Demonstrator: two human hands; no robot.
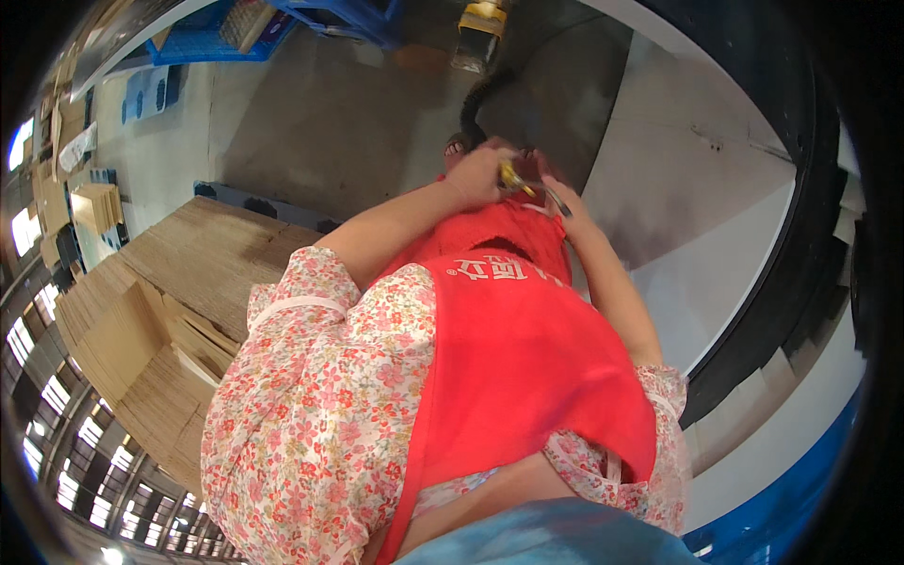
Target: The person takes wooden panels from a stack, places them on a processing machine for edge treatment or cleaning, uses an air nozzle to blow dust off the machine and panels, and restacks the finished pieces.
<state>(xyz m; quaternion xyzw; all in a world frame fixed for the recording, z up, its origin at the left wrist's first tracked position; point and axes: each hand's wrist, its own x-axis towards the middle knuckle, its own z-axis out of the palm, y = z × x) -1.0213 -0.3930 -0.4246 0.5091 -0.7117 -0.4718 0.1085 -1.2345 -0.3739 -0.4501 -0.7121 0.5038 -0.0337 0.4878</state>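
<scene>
The left hand [478, 177] curls its grip round a yellow tool [510, 178] at one o'clock; blur hides the grip of the right hand [573, 213]. Slackening fingers could drop the tool.

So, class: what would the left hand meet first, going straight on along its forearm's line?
For the left hand, the way looks free over the grey floor until perhaps the pale panel; depth is unclear.
</scene>
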